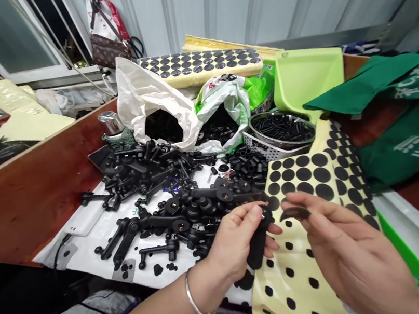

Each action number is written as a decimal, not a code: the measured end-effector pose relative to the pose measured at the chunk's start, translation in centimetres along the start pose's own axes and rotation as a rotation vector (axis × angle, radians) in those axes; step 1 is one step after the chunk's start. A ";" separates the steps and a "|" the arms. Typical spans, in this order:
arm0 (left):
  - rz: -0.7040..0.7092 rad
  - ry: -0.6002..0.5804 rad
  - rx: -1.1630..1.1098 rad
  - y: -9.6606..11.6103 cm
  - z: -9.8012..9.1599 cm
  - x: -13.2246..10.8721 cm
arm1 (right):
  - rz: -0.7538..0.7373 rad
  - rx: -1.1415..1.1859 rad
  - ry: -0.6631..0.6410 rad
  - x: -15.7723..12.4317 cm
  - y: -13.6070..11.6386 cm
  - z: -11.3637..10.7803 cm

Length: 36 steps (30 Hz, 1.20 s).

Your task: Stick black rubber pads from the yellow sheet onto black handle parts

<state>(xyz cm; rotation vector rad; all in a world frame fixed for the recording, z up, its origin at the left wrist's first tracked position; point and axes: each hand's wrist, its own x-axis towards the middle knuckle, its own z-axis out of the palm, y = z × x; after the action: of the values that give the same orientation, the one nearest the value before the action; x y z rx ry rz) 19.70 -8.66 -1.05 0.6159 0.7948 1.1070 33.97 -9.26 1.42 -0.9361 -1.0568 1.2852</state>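
One black part [258, 248], steeply aslant, down-left

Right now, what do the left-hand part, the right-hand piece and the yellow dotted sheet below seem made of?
Black part in the left hand: probably moulded plastic, evenly dark, mostly matt.
Dark piece in the right hand: perhaps thin foam or rubber, dull, curved.
Yellow dotted sheet: likely coated paper, with soft sheen.
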 end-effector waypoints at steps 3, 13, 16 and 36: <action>0.005 -0.016 0.005 0.5 -0.3 -0.7 | 0.215 -0.037 -0.164 0.8 -1.5 -0.9; -0.030 -0.137 0.183 0.9 -0.4 -1.8 | 0.426 -0.176 -0.291 1.7 -3.3 -1.4; -0.016 -0.129 0.198 0.7 -0.4 -1.8 | 0.448 -0.146 -0.311 1.7 -2.7 -1.2; 0.058 -0.146 0.233 0.0 -0.8 -2.1 | 0.334 -0.304 -0.270 1.3 -1.4 -1.0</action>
<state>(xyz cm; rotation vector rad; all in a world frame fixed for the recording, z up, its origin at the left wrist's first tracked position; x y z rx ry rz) 18.56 -10.64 -0.94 0.9104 0.7884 1.0166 35.24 -8.05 2.57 -1.2306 -1.3738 1.5863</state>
